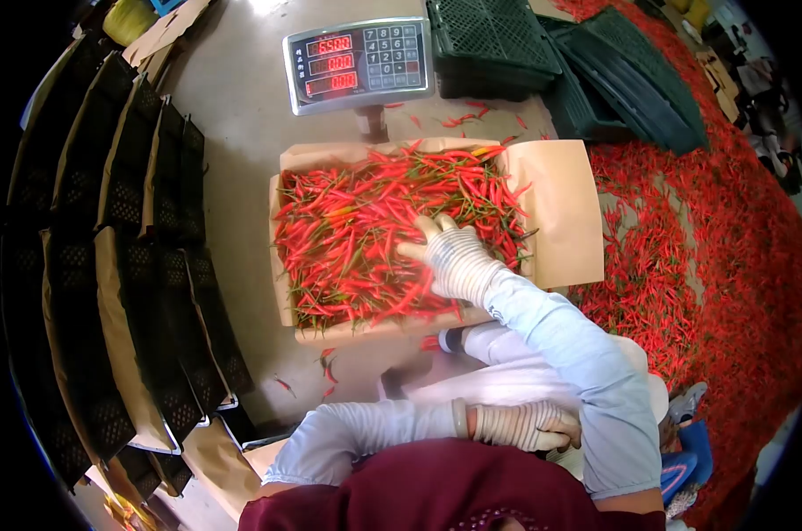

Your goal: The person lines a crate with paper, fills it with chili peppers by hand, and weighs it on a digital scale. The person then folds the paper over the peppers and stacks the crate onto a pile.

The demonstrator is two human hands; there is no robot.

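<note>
- My left hand (525,427), nearest me, lies across my lap, fingers curled close together; whether they grip anything I can't tell. With it so far from the box, nothing steadies the rim if I push too hard.
- Loose chilies (327,372) lie on the floor just beyond my lap. A foot shifting there could crush them.
- The paper-lined box (308,335) stands ahead of me, its chilies (357,248) heaped close to the near rim. A careless sweep towards me could tip some over it.
- My right hand (458,263) is on the heap, right of its middle, thumb and fingers spread, the tips touching chilies; whether any stem is caught I can't tell. Pressing down could snap pods or bruise them.
- The paper flap (556,212) lies folded out to the right. My forearm could snag it and tear the lining.
- Farther off stands the scale (357,66), its post close behind the box; a hard shove away from me could knock it.
</note>
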